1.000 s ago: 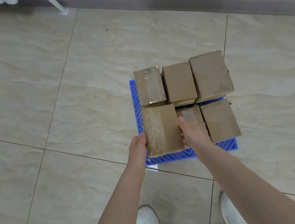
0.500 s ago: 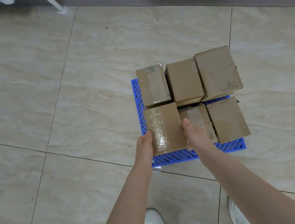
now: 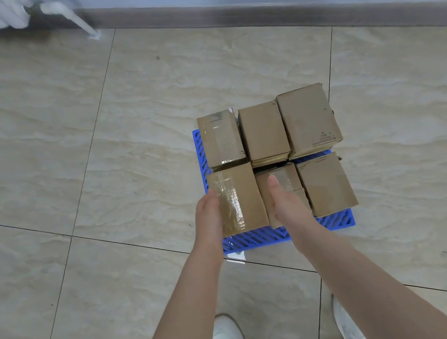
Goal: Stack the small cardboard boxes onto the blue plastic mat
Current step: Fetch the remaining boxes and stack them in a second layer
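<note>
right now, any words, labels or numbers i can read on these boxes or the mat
No text here is legible.
Far right box: dark printed marks by its near right corner, too small and blurred to read.
Far left box: dark print along its far edge, unreadable.
Blue mat: no text visible.

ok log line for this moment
left hand: touching taped box side | right hand: open, clear of it | other boxes: two rows on blue mat
</note>
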